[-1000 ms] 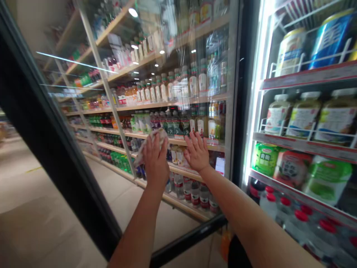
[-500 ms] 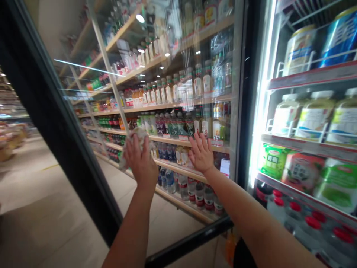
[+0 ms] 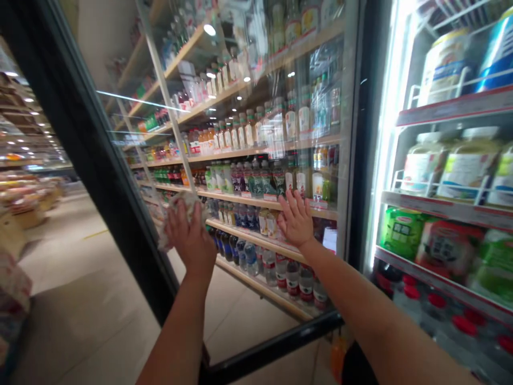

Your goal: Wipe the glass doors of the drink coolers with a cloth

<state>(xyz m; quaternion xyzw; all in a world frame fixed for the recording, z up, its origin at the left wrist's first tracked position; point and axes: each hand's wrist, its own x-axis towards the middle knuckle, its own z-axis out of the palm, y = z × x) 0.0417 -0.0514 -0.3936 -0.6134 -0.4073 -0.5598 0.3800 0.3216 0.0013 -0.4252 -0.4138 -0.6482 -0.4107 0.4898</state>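
Against the glass door (image 3: 248, 128) of a lit store cooler (image 3: 363, 133), my feed shows both bare hands raised. The left hand (image 3: 190, 238) is curled around a crumpled pale wad (image 3: 178, 216), cloth or paper, I can't tell which, gripping it between fingers and palm and holding it to the glass beside a slanted shelf post (image 3: 164, 101). The right hand (image 3: 295, 219) is spread flat, fingers fanned upward, palm on the pane, with nothing in it.

What has just changed: the left hand has slid leftward along the glass while the right has stayed nearly put, so the gap between them has widened. The door's black frame (image 3: 132, 214) has also shifted right across my view, and more of the store aisle (image 3: 80, 315) has opened at the left edge. From this one camera, I can't separate a door swing from a head turn.

Labels give me little. Behind the glass, water bottles (image 3: 292, 278) with red bands line a low shelf, and green-and-white bottles (image 3: 214, 179) stand in a row above, but no brand resolves. At right, inside the cooler, white-capped jars (image 3: 468, 163), a green pouch (image 3: 403, 232) and red-capped bottles (image 3: 465, 325) sit on red-edged shelves (image 3: 452, 109); their print is too blurred for me to read.
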